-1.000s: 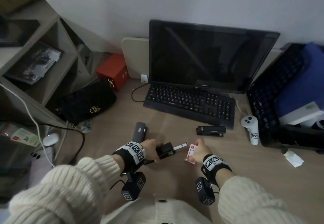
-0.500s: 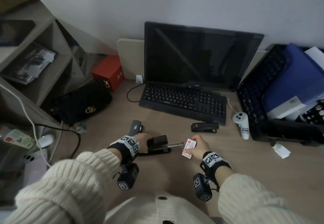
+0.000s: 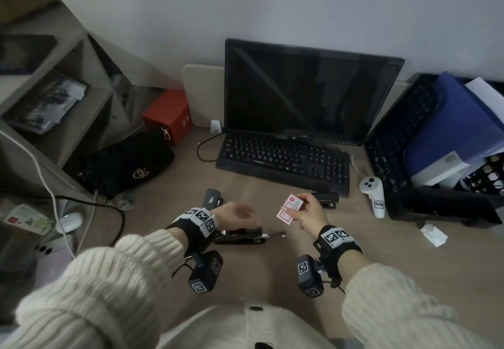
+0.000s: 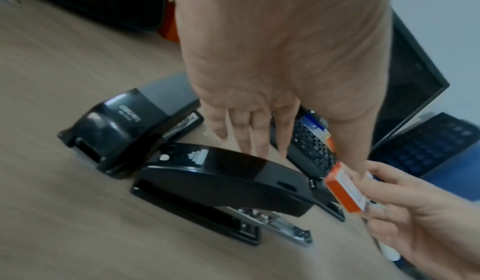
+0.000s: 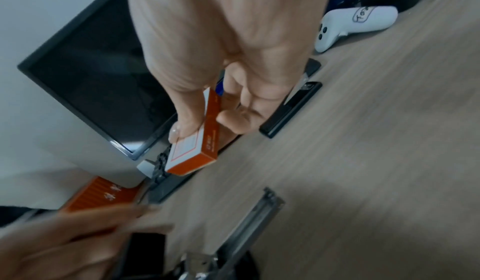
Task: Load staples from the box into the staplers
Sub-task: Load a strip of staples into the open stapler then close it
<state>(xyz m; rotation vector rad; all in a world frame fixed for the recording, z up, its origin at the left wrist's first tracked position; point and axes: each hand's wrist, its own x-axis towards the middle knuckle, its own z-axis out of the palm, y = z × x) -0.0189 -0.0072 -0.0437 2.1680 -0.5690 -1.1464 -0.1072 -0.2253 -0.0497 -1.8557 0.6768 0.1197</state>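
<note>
A black stapler (image 3: 240, 236) lies on the desk with its metal staple tray (image 3: 276, 234) slid out to the right. My left hand (image 3: 245, 213) hovers just above it, fingers straight (image 4: 255, 134) and holding nothing. My right hand (image 3: 297, 208) pinches a small orange-and-white staple box (image 3: 289, 208) between thumb and fingers (image 5: 182, 120), raised above the desk to the right of the left hand. In the left wrist view the box (image 4: 344, 191) is close to my left thumb. A grey-topped stapler (image 4: 124, 126) lies behind the black one (image 4: 221, 179). A third, slim black stapler (image 5: 292, 109) lies by the keyboard.
A keyboard (image 3: 283, 159) and dark monitor (image 3: 302, 92) stand behind the work spot. A white controller (image 3: 372, 196) and a black crate (image 3: 395, 141) with folders are on the right. A black handbag (image 3: 122, 166), red box (image 3: 167, 115) and shelves are on the left.
My left hand has let go of the black stapler, which now lies on the desk, and has lifted toward the box. My right hand has raised the staple box up and forward.
</note>
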